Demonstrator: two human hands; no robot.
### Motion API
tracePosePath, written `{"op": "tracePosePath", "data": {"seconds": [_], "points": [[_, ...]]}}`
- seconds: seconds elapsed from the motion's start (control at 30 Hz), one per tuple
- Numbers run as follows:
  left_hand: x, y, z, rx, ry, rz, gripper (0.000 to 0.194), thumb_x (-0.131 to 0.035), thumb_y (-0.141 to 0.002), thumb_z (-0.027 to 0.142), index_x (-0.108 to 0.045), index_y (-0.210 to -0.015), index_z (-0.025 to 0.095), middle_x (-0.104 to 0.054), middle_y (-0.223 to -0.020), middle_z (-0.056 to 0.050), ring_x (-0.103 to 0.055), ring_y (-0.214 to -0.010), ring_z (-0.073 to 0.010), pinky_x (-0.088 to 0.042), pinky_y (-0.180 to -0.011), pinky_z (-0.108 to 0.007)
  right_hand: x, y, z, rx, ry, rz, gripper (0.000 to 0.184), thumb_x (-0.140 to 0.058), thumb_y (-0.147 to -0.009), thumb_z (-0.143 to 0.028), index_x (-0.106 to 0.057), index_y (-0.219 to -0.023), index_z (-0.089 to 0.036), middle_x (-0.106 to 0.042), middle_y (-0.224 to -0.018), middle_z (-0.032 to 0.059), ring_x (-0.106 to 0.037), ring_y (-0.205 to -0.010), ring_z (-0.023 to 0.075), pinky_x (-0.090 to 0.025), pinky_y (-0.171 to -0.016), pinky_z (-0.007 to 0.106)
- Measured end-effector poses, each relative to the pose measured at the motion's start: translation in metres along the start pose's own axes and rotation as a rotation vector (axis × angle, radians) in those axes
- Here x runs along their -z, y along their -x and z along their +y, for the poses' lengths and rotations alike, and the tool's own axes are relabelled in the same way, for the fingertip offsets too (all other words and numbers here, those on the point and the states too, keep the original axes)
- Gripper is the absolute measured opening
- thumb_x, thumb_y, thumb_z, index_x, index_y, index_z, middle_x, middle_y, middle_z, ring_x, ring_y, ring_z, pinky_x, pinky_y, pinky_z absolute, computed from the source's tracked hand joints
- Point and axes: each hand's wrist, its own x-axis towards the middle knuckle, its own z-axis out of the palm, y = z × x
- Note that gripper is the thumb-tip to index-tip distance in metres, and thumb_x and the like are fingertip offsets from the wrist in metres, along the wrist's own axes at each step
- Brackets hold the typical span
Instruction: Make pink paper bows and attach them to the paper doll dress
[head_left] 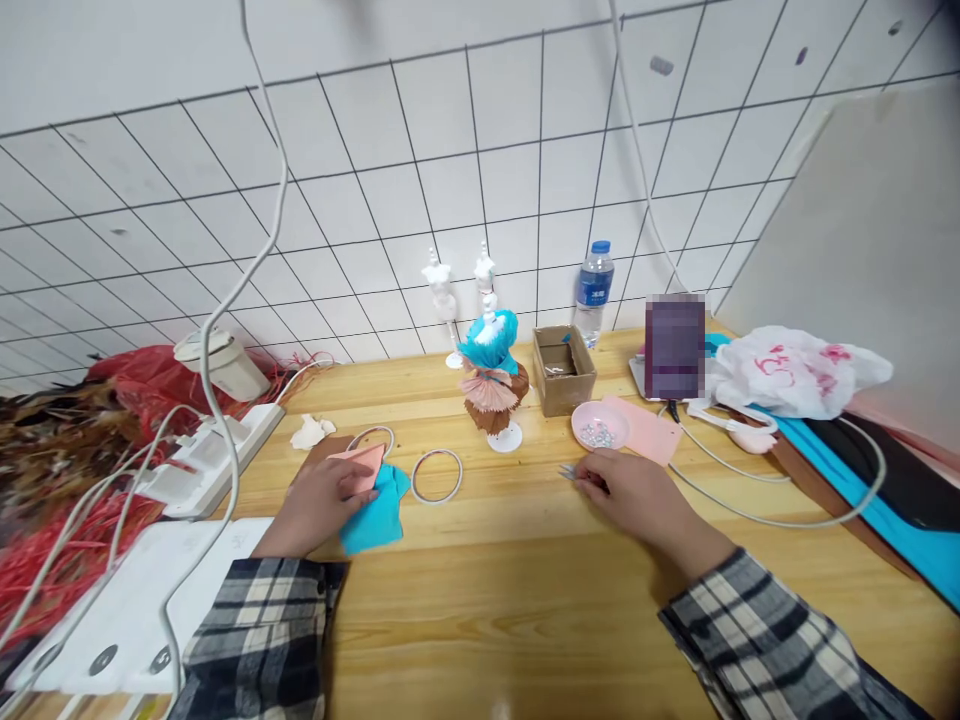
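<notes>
My left hand (328,497) is closed on a folded piece of pink paper (367,462), with a sheet of blue paper (377,515) lying just under and beside it. Brown paper (321,452) shows behind that hand. My right hand (616,490) rests low over the table, its fingers pinched. A small grey forked tip (568,471) sticks out from the fingertips; the rest of that tool is hidden. Between the hands stands a white mannequin figure (489,325) dressed in ruffled blue paper (487,345), pink paper (489,388) and brown paper (495,415).
Near the right hand are a pink bowl (579,425) of small shiny bits and pink paper (651,432). Behind stand a cardboard box (564,390), a water bottle (594,290) and two bare white figures (441,290). A ring (462,475) lies mid-table. A white cable (225,300) hangs at left.
</notes>
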Motion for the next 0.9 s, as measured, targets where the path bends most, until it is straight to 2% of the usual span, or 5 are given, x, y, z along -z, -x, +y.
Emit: {"op": "tracePosePath", "data": {"seconds": [0.2,0.33,0.57,0.8,0.9], "points": [[-0.007,0.000,-0.011,0.072,-0.157,0.078,0.045,-0.060,-0.075,0.047,-0.065,-0.115,0.026,-0.063,-0.123,-0.008,-0.054,-0.112,-0.0317,-0.040,-0.093,-0.041,-0.002,-0.001,-0.002,0.013,0.032,0.025,0.020,-0.050,-0.090,-0.030,-0.068,-0.094,-0.026,-0.070,-0.093,0.0016,-0.063,-0.083,0.0178,-0.037,-0.061,0.026],[-0.010,0.000,-0.013,0.171,-0.217,0.023,0.035,-0.053,-0.081,0.046,-0.069,-0.105,0.027,-0.067,-0.114,-0.008,-0.056,-0.108,-0.0331,-0.042,-0.082,-0.041,-0.007,-0.001,0.000,0.007,0.066,0.044,0.021,-0.052,-0.088,-0.032,-0.069,-0.098,-0.025,-0.070,-0.096,0.0036,-0.064,-0.085,0.0195,-0.039,-0.062,0.027],[0.007,0.012,-0.002,0.196,-0.274,0.420,0.049,-0.037,-0.091,0.054,-0.072,-0.104,0.021,-0.070,-0.099,-0.010,-0.061,-0.092,-0.0293,-0.043,-0.074,-0.036,-0.008,0.000,-0.005,0.061,0.034,0.061,0.023,-0.050,-0.090,-0.032,-0.068,-0.103,-0.026,-0.069,-0.096,0.0033,-0.064,-0.085,0.0181,-0.042,-0.065,0.026],[0.010,0.014,-0.006,0.297,-0.229,0.415,0.055,-0.030,-0.093,0.053,-0.068,-0.115,0.019,-0.069,-0.100,-0.013,-0.061,-0.090,-0.0306,-0.044,-0.069,-0.036,-0.012,-0.001,-0.005,0.062,0.008,0.034,0.024,-0.051,-0.090,-0.033,-0.067,-0.105,-0.025,-0.069,-0.091,0.0030,-0.064,-0.084,0.0180,-0.041,-0.066,0.026],[0.012,0.015,-0.010,0.440,-0.207,0.364,0.057,-0.026,-0.092,0.056,-0.063,-0.122,0.025,-0.070,-0.098,-0.012,-0.061,-0.082,-0.0294,-0.042,-0.061,-0.035,-0.012,-0.001,-0.005,0.063,-0.004,0.021,0.024,-0.051,-0.090,-0.033,-0.067,-0.105,-0.025,-0.068,-0.090,0.0025,-0.063,-0.083,0.0181,-0.040,-0.065,0.026]]}}
